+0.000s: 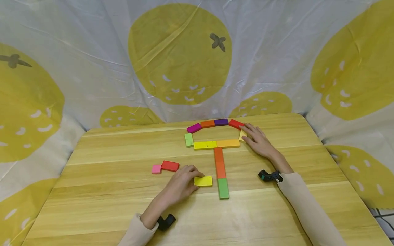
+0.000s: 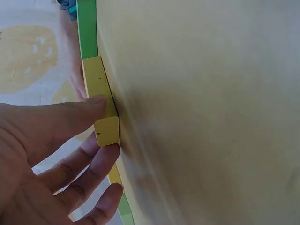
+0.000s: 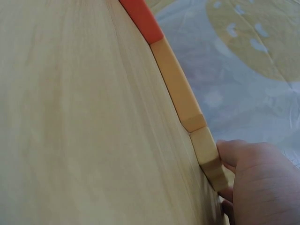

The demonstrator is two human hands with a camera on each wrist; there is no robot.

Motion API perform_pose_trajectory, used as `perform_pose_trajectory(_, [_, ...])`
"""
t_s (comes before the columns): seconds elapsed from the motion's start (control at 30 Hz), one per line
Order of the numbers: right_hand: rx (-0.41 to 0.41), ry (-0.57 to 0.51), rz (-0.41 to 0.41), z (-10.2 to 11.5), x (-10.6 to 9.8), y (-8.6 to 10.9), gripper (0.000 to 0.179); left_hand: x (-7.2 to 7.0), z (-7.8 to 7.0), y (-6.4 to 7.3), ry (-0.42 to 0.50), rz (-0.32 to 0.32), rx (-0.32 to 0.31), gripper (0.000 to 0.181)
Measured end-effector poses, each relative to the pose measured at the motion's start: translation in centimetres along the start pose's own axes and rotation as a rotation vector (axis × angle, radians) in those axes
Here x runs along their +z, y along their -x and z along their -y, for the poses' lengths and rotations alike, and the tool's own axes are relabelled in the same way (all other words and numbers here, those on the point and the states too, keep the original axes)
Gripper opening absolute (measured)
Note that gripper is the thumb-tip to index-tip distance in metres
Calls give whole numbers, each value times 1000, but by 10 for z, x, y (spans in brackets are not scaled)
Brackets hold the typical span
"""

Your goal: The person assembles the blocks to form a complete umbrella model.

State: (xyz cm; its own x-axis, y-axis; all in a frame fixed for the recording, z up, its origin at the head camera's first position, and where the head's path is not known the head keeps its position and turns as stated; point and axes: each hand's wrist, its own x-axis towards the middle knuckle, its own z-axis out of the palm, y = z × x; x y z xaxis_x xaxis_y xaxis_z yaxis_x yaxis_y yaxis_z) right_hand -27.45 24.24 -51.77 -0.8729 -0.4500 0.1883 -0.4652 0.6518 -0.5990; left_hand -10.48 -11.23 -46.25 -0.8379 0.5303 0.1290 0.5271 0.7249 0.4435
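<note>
My left hand [image 1: 181,182] pinches a yellow block [image 1: 204,181] lying flat on the table. In the left wrist view, the thumb presses one side of this yellow block [image 2: 101,84] and fingertips touch its end. At the right end of an arch of blocks, my right hand [image 1: 260,141] holds a pale yellow block [image 1: 243,135] between thumb and fingers. Its fingertips also lie by the red block [image 1: 236,124] beside it. The right wrist view shows the thumb against the pale yellow block [image 3: 206,152], which meets a light orange block [image 3: 178,86]; the other fingers are mostly hidden.
Purple [image 1: 194,128], orange [image 1: 207,124] and violet blocks [image 1: 221,122] form the arch's top, a light green block [image 1: 189,140] its left side. A yellow bar [image 1: 205,145] lies beneath. An orange-red block [image 1: 220,162] and green block [image 1: 223,188] form a stem. Red [image 1: 170,166] and pink blocks [image 1: 156,169] lie left.
</note>
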Motion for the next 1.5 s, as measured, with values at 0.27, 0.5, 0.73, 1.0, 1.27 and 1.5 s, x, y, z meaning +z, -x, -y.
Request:
perform_pose_trajectory(0.27, [0,2,-3,-1,1,0,54,-6,-1,9,89,72,19,32])
perform_pose_trajectory(0.5, [2,-3,-12,-1,1,0,54,-8,-12,12,333,197,150,33])
perform_pose_trajectory(0.73, [-17,-3,-23,-1,2,1,54,4,-33,12,293,258,168,34])
perform_pose_trajectory(1.0, [-13,-8,-13,3,-1,1,55,15,-42,9,181,234,114,30])
perform_pose_trajectory(1.27, [6,-6,4,2,-2,0,55,19,-41,7,128,203,84,30])
perform_pose_trajectory(1.5, [2,-1,5,2,-2,-1,55,19,-39,6,114,167,89,30])
